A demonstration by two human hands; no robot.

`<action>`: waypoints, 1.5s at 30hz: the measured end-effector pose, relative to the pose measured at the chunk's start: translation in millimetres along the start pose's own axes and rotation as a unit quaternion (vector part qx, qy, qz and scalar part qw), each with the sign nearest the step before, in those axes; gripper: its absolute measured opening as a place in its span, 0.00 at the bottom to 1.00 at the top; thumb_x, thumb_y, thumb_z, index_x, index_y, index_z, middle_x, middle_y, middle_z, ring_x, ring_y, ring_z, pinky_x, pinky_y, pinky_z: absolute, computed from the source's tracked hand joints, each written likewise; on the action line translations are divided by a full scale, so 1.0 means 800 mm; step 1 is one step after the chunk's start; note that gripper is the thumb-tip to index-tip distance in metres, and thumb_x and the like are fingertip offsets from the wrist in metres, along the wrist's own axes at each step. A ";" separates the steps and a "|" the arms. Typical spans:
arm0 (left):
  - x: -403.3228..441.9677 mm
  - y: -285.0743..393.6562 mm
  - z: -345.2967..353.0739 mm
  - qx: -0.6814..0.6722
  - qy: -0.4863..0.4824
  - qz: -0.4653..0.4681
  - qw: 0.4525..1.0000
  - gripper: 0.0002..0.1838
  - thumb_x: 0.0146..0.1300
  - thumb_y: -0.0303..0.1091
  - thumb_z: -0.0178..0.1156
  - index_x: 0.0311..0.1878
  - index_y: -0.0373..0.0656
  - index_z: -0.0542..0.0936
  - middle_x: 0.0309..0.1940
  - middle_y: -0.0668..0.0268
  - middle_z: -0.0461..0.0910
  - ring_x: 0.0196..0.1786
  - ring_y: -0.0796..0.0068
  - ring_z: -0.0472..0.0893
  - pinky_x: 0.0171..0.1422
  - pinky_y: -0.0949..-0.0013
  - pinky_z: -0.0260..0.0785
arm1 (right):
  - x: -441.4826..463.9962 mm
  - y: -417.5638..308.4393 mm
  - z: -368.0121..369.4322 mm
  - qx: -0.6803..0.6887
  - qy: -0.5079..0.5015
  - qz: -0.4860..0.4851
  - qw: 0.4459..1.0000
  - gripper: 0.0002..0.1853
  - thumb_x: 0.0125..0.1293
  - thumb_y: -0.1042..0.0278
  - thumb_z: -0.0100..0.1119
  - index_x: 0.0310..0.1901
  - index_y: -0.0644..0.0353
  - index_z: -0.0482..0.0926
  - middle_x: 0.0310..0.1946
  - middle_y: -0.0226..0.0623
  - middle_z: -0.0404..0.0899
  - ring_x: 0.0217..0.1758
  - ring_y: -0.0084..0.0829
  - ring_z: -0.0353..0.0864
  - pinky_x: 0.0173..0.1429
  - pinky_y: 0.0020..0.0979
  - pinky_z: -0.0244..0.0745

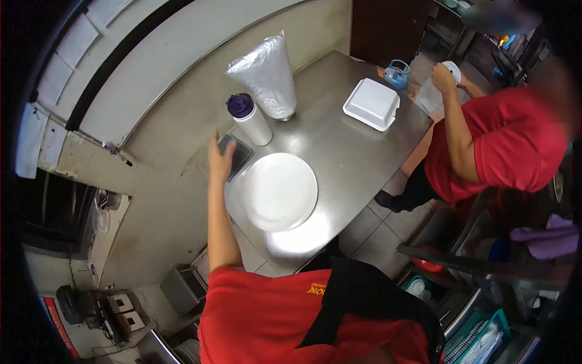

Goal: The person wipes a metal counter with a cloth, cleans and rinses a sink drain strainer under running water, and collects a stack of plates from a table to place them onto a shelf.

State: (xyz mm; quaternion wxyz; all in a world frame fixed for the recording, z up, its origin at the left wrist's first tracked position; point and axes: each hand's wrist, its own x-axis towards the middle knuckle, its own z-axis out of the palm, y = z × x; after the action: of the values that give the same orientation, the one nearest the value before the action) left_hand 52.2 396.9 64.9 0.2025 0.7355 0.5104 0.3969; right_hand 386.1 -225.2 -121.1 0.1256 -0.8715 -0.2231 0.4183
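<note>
dark flat item (241, 160) lies beside the wide left grip (220, 156); yellow lettering (317, 289) marks the shirt (260, 315).

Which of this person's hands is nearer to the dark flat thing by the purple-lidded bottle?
The left hand, right at the edge of the dark flat thing; whether they touch is unclear. The right hand is out of view.

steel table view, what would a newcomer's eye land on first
Likely the big white plate, bright at the near end of the steel table. Next, the tall shiny silver bag by the wall, beside a purple-lidded white bottle, and the closed white foam box toward the far end.
</note>
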 end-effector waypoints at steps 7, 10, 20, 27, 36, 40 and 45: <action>-0.006 -0.124 0.065 0.357 -0.068 -0.130 0.923 0.33 0.54 0.51 0.61 0.62 0.52 0.67 0.60 0.56 0.66 0.60 0.54 0.67 0.59 0.64 0.62 | 0.043 -0.035 -0.045 0.020 0.001 -0.019 1.000 0.33 0.56 0.52 0.60 0.58 0.65 0.66 0.53 0.53 0.70 0.55 0.45 0.71 0.55 0.41 0.67; 0.025 -0.179 0.056 0.250 -0.042 -0.181 0.950 0.28 0.57 0.50 0.59 0.57 0.45 0.70 0.54 0.57 0.72 0.53 0.57 0.72 0.55 0.64 0.65 | 0.057 -0.032 -0.077 0.024 -0.001 -0.034 0.999 0.32 0.57 0.52 0.60 0.59 0.65 0.66 0.54 0.53 0.70 0.55 0.44 0.71 0.55 0.41 0.67; -0.097 0.145 0.076 -0.265 0.001 -0.296 0.918 0.19 0.62 0.45 0.56 0.48 0.41 0.74 0.36 0.66 0.77 0.36 0.77 0.75 0.38 0.72 0.69 | 0.132 -0.095 -0.169 0.046 -0.098 -0.094 0.990 0.24 0.58 0.63 0.60 0.54 0.64 0.70 0.50 0.45 0.74 0.51 0.38 0.74 0.53 0.37 0.68; -0.268 0.289 0.272 0.135 -0.353 -0.028 0.925 0.36 0.57 0.48 0.58 0.62 0.33 0.62 0.67 0.44 0.48 0.69 0.48 0.52 0.68 0.48 0.47 | 0.211 0.015 -0.204 0.049 -0.179 -0.081 0.979 0.22 0.60 0.66 0.57 0.56 0.61 0.70 0.52 0.43 0.73 0.51 0.34 0.75 0.54 0.35 0.68; -0.247 0.284 0.355 0.257 -0.284 0.140 0.913 0.37 0.62 0.52 0.48 0.67 0.37 0.55 0.69 0.54 0.49 0.71 0.52 0.47 0.66 0.35 0.41 | 0.157 -0.042 -0.290 0.187 -0.191 -0.003 0.964 0.29 0.58 0.51 0.59 0.56 0.62 0.70 0.48 0.46 0.75 0.52 0.38 0.74 0.54 0.36 0.69; -0.243 0.281 0.349 0.212 -0.311 0.125 0.918 0.37 0.59 0.53 0.53 0.67 0.44 0.57 0.70 0.58 0.47 0.72 0.56 0.46 0.68 0.35 0.35 | 0.194 0.021 -0.279 0.063 -0.168 -0.104 0.978 0.30 0.57 0.49 0.60 0.54 0.62 0.70 0.48 0.45 0.75 0.51 0.38 0.74 0.54 0.37 0.69; -0.242 0.281 0.332 0.102 -0.198 0.127 0.967 0.20 0.47 0.46 0.67 0.35 0.46 0.69 0.49 0.63 0.70 0.58 0.64 0.67 0.56 0.54 0.57 | 0.201 0.043 -0.274 0.043 -0.150 -0.034 0.987 0.29 0.56 0.50 0.62 0.52 0.63 0.71 0.48 0.44 0.75 0.51 0.38 0.74 0.55 0.37 0.68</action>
State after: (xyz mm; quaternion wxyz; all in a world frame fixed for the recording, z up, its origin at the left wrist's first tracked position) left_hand 363.3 159.6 -10.1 0.1715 0.8750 0.4000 0.2120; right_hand 656.1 -183.0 -107.8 0.1420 -0.7846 -0.2505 0.5491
